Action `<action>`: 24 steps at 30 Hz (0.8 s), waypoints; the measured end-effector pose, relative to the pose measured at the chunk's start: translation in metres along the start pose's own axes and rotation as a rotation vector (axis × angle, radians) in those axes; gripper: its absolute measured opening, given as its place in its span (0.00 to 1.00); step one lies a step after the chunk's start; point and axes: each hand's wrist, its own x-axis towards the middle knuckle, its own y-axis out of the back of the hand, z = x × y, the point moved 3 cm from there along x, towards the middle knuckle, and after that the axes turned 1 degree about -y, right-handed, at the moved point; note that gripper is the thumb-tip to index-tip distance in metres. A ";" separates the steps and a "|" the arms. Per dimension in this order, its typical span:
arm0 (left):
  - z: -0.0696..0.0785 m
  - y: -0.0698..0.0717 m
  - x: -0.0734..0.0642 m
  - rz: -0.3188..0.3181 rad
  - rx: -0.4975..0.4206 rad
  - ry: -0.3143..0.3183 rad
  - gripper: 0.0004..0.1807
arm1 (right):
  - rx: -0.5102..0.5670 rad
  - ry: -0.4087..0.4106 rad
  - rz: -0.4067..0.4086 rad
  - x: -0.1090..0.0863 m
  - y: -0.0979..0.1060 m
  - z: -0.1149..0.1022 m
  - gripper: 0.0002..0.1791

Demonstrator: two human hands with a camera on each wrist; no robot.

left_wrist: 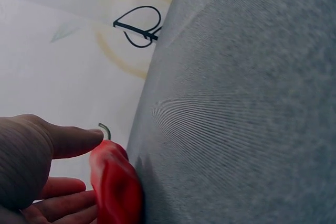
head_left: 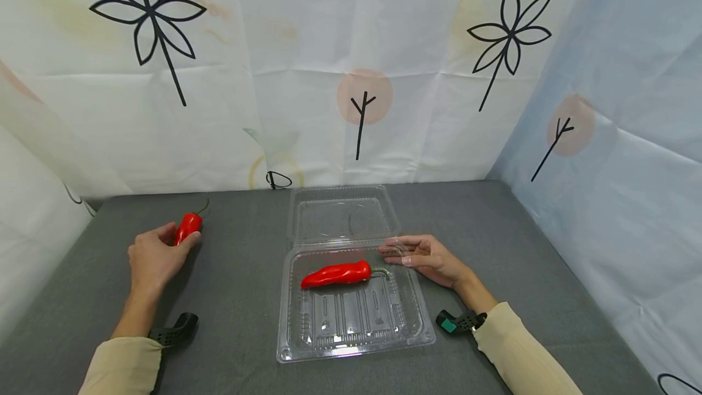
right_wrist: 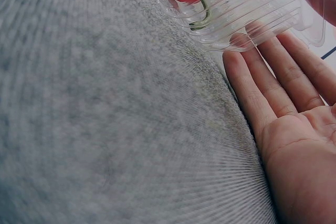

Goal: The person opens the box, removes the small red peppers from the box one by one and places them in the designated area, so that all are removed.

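Observation:
A red pepper point(head_left: 189, 228) with a curved green stem is between the thumb and fingers of my left hand point(head_left: 156, 256), which grips it at the left of the table. Its stem points up and away in the head view, and the lower part is hidden by the hand. In the middle, a clear plastic clamshell container point(head_left: 351, 351) lies with its lid point(head_left: 343, 192) folded back. Inside its base rests a second red pepper point(head_left: 337, 274), stem to the right. My right hand point(head_left: 430, 261) has its fingers extended against the container's right rim, palm visible in the right wrist view.
The grey cloth-covered table point(head_left: 236, 297) extends on both sides of the container. Behind it hangs a white curtain point(head_left: 307, 29) with line-drawn flowers, and a pale blue one point(head_left: 631, 212) closes off the right side. A black band point(head_left: 463, 320) sits by the right wrist.

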 end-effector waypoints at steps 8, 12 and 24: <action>0.011 0.008 0.000 0.025 -0.038 0.008 0.36 | -0.001 0.002 -0.001 0.000 0.000 0.000 0.26; 0.019 0.012 -0.002 0.027 -0.052 -0.007 0.35 | -0.006 0.002 -0.001 0.000 0.000 0.000 0.26; 0.060 0.018 -0.021 0.061 -0.144 -0.167 0.32 | -0.017 0.005 -0.003 0.000 0.001 0.001 0.26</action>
